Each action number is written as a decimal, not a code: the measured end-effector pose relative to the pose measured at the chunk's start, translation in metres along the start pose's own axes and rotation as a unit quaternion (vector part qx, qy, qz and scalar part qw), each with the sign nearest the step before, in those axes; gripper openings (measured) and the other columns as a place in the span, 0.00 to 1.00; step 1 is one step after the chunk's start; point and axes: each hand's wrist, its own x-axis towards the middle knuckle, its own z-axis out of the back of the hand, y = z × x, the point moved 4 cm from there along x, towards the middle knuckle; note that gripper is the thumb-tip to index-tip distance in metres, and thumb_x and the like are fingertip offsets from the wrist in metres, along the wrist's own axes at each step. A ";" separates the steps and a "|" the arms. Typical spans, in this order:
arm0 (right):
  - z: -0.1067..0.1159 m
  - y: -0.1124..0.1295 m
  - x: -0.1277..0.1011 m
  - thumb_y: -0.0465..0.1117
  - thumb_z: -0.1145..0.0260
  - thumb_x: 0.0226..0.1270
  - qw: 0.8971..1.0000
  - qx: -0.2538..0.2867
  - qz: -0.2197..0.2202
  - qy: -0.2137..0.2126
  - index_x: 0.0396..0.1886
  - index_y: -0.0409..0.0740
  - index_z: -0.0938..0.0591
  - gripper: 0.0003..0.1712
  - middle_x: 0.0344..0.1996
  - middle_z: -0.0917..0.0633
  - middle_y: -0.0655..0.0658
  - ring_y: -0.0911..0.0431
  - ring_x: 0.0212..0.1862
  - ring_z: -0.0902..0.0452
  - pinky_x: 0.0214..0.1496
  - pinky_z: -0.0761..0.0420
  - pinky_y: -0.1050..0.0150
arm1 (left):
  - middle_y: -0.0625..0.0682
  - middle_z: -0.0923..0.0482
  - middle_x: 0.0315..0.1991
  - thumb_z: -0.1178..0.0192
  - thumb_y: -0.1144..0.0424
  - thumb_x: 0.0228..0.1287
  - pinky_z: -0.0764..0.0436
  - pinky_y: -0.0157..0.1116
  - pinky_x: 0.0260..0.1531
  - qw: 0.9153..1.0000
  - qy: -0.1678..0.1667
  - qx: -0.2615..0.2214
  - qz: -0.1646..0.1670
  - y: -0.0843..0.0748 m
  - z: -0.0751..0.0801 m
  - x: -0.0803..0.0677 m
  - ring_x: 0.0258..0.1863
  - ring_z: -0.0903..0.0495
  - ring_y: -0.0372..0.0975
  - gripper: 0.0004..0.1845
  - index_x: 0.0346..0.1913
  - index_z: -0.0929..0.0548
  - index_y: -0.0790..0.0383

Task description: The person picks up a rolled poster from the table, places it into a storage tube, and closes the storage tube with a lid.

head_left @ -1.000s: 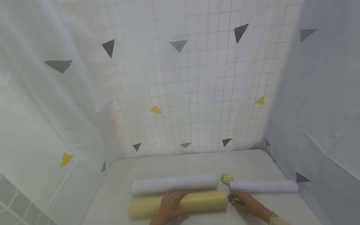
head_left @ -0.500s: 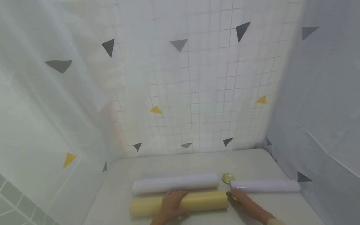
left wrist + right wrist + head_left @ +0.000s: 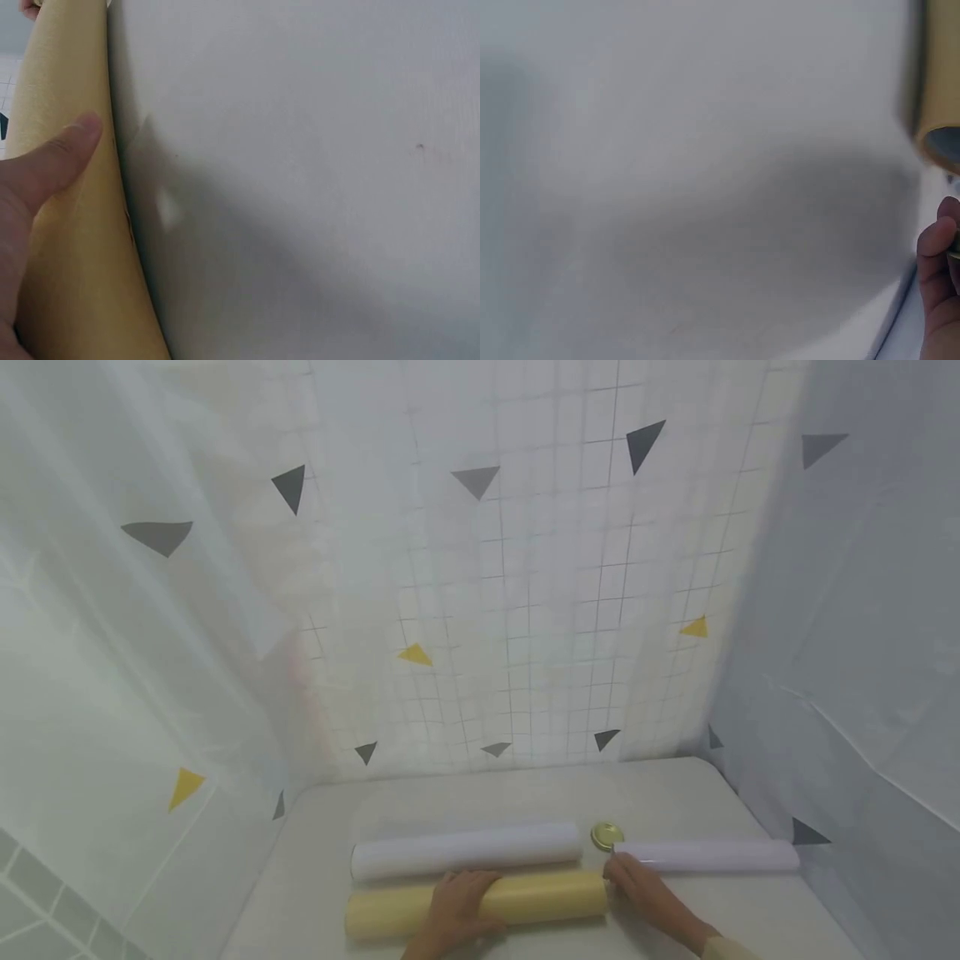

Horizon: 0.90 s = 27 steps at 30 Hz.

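Note:
A yellow roll [image 3: 540,898] lies across the near part of the white table, its hollow end [image 3: 943,146] showing in the right wrist view. My left hand [image 3: 459,906] grips it near the middle, thumb [image 3: 64,154] along the near side and fingers over the top. Just off the roll's right end, my right hand [image 3: 647,893] pinches a small gold-coloured lid [image 3: 955,253], mostly hidden by the fingers. Another round gold lid [image 3: 607,836] lies flat farther back on the table.
Behind the yellow roll lies a thick white roll [image 3: 465,852]. A thinner, glossy white roll [image 3: 720,856] lies at the right, close behind my right hand. Pale sheeting with dark and yellow triangles [image 3: 416,654] hangs around the table [image 3: 480,793].
My right hand has shifted slightly up and left toward the roll's end and turned, so the small gold lid is now hidden in the head view. The left hand stays on the roll.

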 end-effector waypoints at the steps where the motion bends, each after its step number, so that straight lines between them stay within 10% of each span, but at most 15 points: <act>1: 0.000 0.002 0.001 0.47 0.56 0.86 0.999 0.024 -0.024 -0.002 0.37 0.45 0.23 0.19 0.27 0.24 0.49 0.66 0.27 0.31 0.30 0.26 0.68 | 0.40 0.12 0.55 0.25 0.33 0.44 0.18 0.40 0.53 1.000 -0.001 0.002 0.000 0.001 -0.001 0.000 0.52 0.14 0.37 0.40 0.61 0.18 0.47; 11: -0.003 0.015 0.012 0.47 0.51 0.82 0.989 0.057 -0.112 -0.081 0.41 0.40 0.20 0.19 0.29 0.17 0.46 0.57 0.25 0.27 0.24 0.25 0.65 | 0.40 0.11 0.52 0.24 0.33 0.40 0.18 0.36 0.49 0.999 -0.023 0.023 -0.015 0.003 0.001 0.003 0.48 0.13 0.36 0.40 0.59 0.16 0.47; 27: -0.012 0.011 0.017 0.46 0.55 0.83 0.988 -0.030 -0.105 -0.106 0.37 0.47 0.15 0.23 0.35 0.11 0.50 0.61 0.35 0.22 0.41 0.23 0.63 | 0.41 0.10 0.52 0.24 0.34 0.41 0.18 0.38 0.47 0.997 -0.062 0.004 -0.049 -0.004 0.003 0.009 0.48 0.13 0.36 0.40 0.58 0.15 0.50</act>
